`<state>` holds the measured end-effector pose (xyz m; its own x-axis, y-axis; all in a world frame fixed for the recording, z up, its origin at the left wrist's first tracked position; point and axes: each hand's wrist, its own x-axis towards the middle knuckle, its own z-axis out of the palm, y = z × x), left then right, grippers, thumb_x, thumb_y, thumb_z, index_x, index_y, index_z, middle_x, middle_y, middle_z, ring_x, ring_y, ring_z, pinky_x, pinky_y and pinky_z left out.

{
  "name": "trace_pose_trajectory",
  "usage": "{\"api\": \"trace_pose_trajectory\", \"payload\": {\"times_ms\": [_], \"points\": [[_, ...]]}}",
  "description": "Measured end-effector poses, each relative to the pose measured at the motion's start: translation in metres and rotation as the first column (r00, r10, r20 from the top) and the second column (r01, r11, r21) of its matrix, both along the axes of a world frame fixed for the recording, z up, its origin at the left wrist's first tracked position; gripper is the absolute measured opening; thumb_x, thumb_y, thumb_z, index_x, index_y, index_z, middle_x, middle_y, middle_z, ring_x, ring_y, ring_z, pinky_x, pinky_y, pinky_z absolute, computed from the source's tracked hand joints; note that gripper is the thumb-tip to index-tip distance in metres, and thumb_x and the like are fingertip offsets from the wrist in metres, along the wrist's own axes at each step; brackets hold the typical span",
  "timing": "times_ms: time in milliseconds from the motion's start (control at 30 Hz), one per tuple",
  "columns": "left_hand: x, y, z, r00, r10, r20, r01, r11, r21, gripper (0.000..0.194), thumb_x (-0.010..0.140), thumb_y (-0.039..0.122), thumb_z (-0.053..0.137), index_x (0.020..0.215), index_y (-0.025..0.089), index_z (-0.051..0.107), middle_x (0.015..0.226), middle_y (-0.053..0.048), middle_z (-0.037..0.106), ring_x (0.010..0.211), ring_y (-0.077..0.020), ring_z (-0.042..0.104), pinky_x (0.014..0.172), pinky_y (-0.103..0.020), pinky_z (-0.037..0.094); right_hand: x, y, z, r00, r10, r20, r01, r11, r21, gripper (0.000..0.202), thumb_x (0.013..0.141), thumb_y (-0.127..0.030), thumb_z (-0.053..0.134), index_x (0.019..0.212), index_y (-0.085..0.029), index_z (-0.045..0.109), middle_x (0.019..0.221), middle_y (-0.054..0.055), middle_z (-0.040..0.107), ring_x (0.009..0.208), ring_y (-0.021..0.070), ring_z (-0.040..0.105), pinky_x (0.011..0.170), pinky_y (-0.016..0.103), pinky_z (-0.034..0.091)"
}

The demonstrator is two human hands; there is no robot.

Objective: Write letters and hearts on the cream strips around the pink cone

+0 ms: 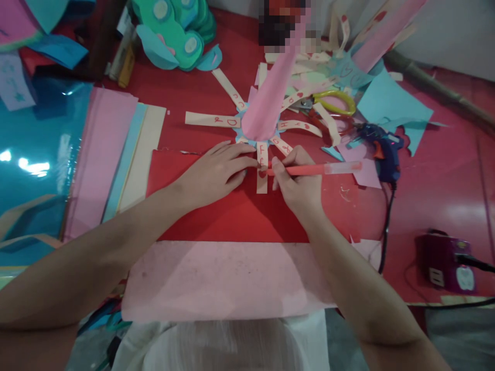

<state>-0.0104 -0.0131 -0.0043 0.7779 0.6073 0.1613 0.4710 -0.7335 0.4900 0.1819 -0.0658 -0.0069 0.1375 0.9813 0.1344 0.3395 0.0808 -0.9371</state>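
Note:
A pink paper cone (266, 103) stands on a blue base, with several cream strips spreading out around it. Red letters and hearts mark many of the strips. The strip nearest me (262, 183) lies on red paper (232, 221). My right hand (299, 185) is closed around a red pen (309, 169), its tip at a heart on that strip. Fingers spread, my left hand (222, 167) rests flat at the left of the same strip, an index fingertip touching its edge.
Yellow-handled scissors (338, 101), a blue glue gun (386, 154) and paper scraps lie to the right. Farther right sits a purple power box (450, 263) with cables. Green paper shapes (178, 36) are at the back. Coloured sheets (100, 154) lie at the left.

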Motion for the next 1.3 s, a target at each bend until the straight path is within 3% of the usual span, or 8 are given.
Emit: {"api": "trace_pose_trajectory", "payload": {"times_ms": [100, 300, 533, 667, 800, 967, 1167, 1300], "points": [[0.0, 0.0, 0.0, 1.0, 0.006, 0.003, -0.006, 1.0, -0.004, 0.034, 0.092, 0.016, 0.039, 0.116, 0.022, 0.062, 0.134, -0.009, 0.056, 0.126, -0.0246, 0.052, 0.113, -0.05, 0.034, -0.001, 0.0, 0.001, 0.999, -0.033, -0.028, 0.033, 0.999, -0.001, 0.032, 0.085, -0.029, 0.06, 0.063, -0.023, 0.037, 0.047, -0.011, 0.043, 0.043, 0.0054, 0.043, 0.045, 0.022, 0.032], [0.0, -0.001, 0.0, 1.0, 0.015, -0.012, -0.015, 1.0, 0.001, 0.033, 0.093, 0.016, 0.039, 0.116, 0.022, 0.062, 0.135, -0.009, 0.056, 0.127, -0.0247, 0.052, 0.114, -0.05, 0.034, 0.002, 0.005, -0.004, 0.954, -0.218, -0.207, 0.223, 0.975, -0.002, 0.031, 0.086, -0.029, 0.058, 0.066, -0.024, 0.035, 0.04, -0.015, 0.037, 0.03, 0.0037, 0.036, 0.036, 0.019, 0.028], [-0.001, -0.001, 0.0, 1.0, 0.008, 0.003, -0.008, 1.0, 0.024, 0.032, 0.093, 0.016, 0.039, 0.115, 0.02, 0.062, 0.133, -0.01, 0.057, 0.126, -0.0239, 0.053, 0.113, -0.047, 0.035, 0.001, 0.006, -0.004, 0.949, -0.221, -0.225, 0.224, 0.974, -0.009, 0.033, 0.086, -0.032, 0.06, 0.067, -0.024, 0.035, 0.04, -0.015, 0.037, 0.03, 0.004, 0.037, 0.035, 0.018, 0.028], [-0.001, -0.003, 0.002, 0.996, 0.011, 0.089, -0.018, 0.997, 0.077, 0.031, 0.092, 0.012, 0.039, 0.111, 0.021, 0.062, 0.129, -0.007, 0.06, 0.123, -0.0203, 0.056, 0.115, -0.046, 0.034, 0.0, 0.006, -0.002, 0.946, -0.225, -0.233, 0.233, 0.972, 0.007, 0.033, 0.086, -0.036, 0.061, 0.068, -0.024, 0.036, 0.04, -0.014, 0.038, 0.03, 0.0042, 0.036, 0.035, 0.019, 0.027], [-0.001, -0.004, 0.005, 0.955, 0.142, 0.26, -0.193, 0.964, 0.184, 0.029, 0.09, 0.007, 0.041, 0.105, 0.023, 0.06, 0.12, -0.004, 0.066, 0.119, -0.0168, 0.059, 0.116, -0.044, 0.033, -0.002, 0.005, 0.002, 0.939, -0.252, -0.235, 0.271, 0.961, 0.05, 0.031, 0.087, -0.044, 0.059, 0.071, -0.024, 0.042, 0.043, -0.012, 0.044, 0.032, 0.0043, 0.035, 0.035, 0.02, 0.026], [-0.002, -0.001, 0.007, 0.88, 0.374, 0.294, -0.433, 0.885, 0.17, 0.029, 0.088, 0.007, 0.046, 0.105, 0.026, 0.059, 0.116, -0.001, 0.066, 0.116, -0.018, 0.06, 0.115, -0.041, 0.036, -0.003, 0.006, 0.002, 0.948, -0.212, -0.236, 0.243, 0.964, 0.111, 0.026, 0.091, -0.049, 0.05, 0.084, -0.024, 0.052, 0.055, -0.008, 0.057, 0.036, 0.006, 0.041, 0.035, 0.022, 0.029], [-0.004, 0.003, 0.005, 0.848, 0.479, 0.226, -0.509, 0.855, 0.098, 0.027, 0.091, 0.015, 0.047, 0.113, 0.027, 0.056, 0.122, -0.002, 0.061, 0.122, -0.022, 0.052, 0.112, -0.044, 0.038, -0.004, 0.004, -0.001, 0.959, -0.149, -0.241, 0.208, 0.948, 0.242, 0.014, 0.095, -0.039, 0.047, 0.087, -0.028, 0.048, 0.07, -0.005, 0.067, 0.044, 0.0107, 0.05, 0.041, 0.027, 0.036], [-0.004, 0.004, -0.003, 0.823, 0.553, 0.126, -0.561, 0.827, 0.033, 0.027, 0.091, 0.027, 0.05, 0.117, 0.03, 0.053, 0.132, -0.001, 0.056, 0.129, -0.026, 0.046, 0.117, -0.055, 0.025, -0.004, 0.004, -0.001, 0.986, -0.134, -0.099, 0.157, 0.946, 0.282, 0.009, 0.092, -0.035, 0.053, 0.089, -0.027, 0.05, 0.081, 0.0, 0.067, 0.068, 0.0158, 0.066, 0.055, 0.031, 0.05]]}}
